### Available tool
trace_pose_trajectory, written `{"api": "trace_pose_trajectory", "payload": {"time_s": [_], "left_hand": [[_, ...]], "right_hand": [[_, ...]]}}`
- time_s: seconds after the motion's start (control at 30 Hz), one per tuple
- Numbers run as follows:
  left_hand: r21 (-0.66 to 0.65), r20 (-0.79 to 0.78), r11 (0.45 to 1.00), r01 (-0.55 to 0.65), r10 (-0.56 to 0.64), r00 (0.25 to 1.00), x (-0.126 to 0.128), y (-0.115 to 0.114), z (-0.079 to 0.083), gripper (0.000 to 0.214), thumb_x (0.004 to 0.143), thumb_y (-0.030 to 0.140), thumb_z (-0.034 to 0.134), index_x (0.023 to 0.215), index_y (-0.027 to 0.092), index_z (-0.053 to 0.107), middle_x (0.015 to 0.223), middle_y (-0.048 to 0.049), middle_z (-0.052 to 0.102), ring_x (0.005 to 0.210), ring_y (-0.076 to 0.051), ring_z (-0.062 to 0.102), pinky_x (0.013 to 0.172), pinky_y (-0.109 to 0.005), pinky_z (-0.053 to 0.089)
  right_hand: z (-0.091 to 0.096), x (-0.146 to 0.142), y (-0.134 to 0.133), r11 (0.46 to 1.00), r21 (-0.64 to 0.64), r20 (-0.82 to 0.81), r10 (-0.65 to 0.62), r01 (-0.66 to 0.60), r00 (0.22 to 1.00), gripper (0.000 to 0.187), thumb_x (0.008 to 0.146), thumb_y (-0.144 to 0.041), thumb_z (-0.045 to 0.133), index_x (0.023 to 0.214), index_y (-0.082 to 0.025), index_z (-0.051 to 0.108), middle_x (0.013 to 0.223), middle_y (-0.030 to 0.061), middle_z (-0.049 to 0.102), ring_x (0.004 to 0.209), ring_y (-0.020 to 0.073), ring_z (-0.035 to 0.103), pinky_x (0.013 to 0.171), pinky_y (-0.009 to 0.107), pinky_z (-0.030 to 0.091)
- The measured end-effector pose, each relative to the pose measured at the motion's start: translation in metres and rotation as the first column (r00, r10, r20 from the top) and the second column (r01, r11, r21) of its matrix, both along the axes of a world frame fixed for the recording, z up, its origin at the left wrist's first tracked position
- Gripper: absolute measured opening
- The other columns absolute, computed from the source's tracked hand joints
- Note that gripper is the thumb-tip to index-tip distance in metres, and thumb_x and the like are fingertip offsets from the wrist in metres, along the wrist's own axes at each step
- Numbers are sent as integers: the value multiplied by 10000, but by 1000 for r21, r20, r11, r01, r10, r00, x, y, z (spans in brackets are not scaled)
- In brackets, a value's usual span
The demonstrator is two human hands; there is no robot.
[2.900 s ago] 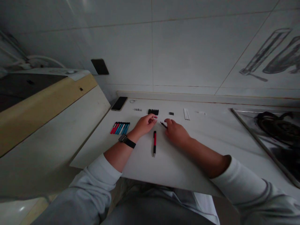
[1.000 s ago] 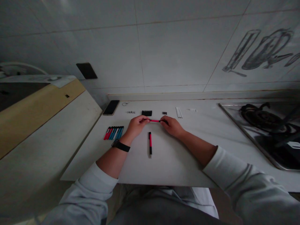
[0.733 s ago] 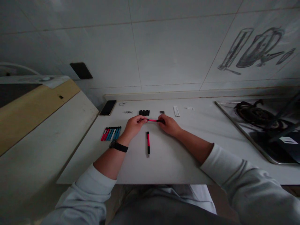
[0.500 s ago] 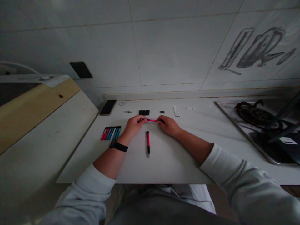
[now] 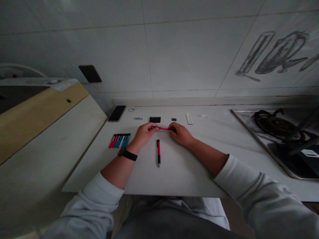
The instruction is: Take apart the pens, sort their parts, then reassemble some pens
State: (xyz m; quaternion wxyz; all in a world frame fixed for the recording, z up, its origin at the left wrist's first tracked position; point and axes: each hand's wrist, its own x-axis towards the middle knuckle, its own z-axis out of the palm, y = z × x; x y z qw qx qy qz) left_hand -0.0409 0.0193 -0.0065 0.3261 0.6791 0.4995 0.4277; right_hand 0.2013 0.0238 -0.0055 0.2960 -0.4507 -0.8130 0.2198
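Between my two hands a red and black pen (image 5: 163,128) lies crosswise, just above the white counter. My left hand (image 5: 146,132) pinches its left end and my right hand (image 5: 181,133) grips the other, so both tips are partly hidden by fingers. Below them a second red and black pen (image 5: 159,153) rests on the counter, its silver tip toward me. Beyond my fingers sit a row of black grips (image 5: 155,119), a small dark block (image 5: 173,119) and thin white refills (image 5: 189,119). Small springs (image 5: 138,118) are strewn to the left of the black row.
Left of my wrist lies a row of red, blue and white barrels (image 5: 119,140). A phone (image 5: 117,113) and a small ring-like item (image 5: 131,110) are at the back left. A gas stove (image 5: 279,132) stands on the right, a slanted white panel (image 5: 50,142) on the left.
The view has shifted slightly, so everything sits a little further right. Both hands keep their hold on the red pen, with hardly any movement.
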Motion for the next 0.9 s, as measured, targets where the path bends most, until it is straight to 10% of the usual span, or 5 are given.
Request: {"api": "trace_pose_trajectory", "payload": {"time_s": [0.9], "left_hand": [[-25,281,980,-199,198,939,-16,10,6,283,869,463,672,943,193,629,763,0,644,736,-145,638,726,-266,524]], "right_hand": [[-4,5,7,994,16,-65,-104,105,992,204,957,-318,544,946,-203,713,885,47,721,778,173,618,748,280,435]]}}
